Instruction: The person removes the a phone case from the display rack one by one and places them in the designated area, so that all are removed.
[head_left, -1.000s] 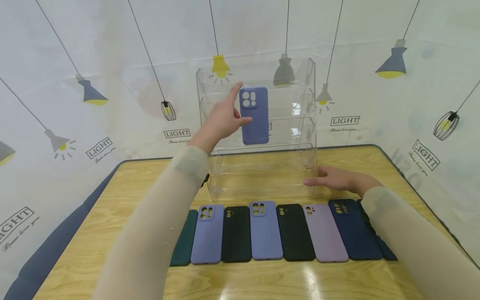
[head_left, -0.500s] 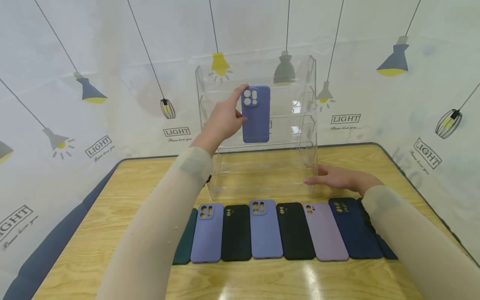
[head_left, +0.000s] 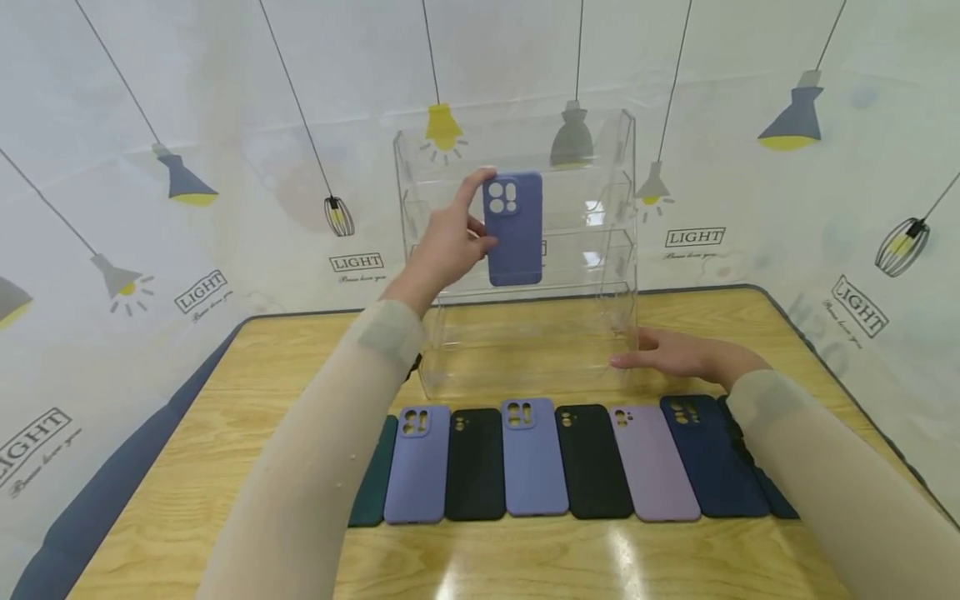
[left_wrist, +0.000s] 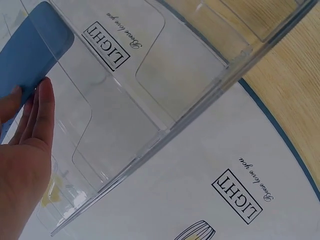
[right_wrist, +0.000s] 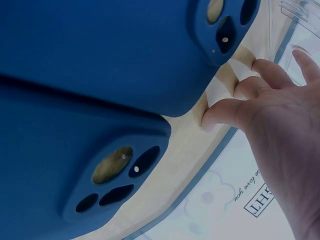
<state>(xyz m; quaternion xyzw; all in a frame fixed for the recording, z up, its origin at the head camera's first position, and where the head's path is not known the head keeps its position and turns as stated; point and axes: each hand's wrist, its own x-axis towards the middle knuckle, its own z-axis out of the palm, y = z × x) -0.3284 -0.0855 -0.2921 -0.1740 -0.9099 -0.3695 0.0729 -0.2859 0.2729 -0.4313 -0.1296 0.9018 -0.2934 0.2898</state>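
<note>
My left hand (head_left: 448, 242) holds a blue-purple phone case (head_left: 517, 237) upright by its left edge. The index finger is at the case's top left corner and the thumb is lower on the same edge. Behind and around it stands a clear tiered display rack (head_left: 525, 358); the case overlaps its middle tiers. In the left wrist view, the thumb lies on one face of the phone case (left_wrist: 37, 50) and fingers on the other. At the rack's lower right corner rests my right hand (head_left: 678, 354), its fingertips on the table (right_wrist: 192, 145) and thumb over the rack's side.
Several phone cases lie side by side before the rack: green (head_left: 375, 479), purple (head_left: 420, 483), black (head_left: 476, 475), purple (head_left: 536, 471), black (head_left: 596, 471), pink (head_left: 658, 475) and dark blue (head_left: 720, 471). A printed backdrop (head_left: 300, 108) encloses the wooden table (head_left: 187, 442).
The held phone case has shifted slightly to the right. My left index finger has come onto its top corner, and the thumb has drawn back to its edge. The right hand stays put.
</note>
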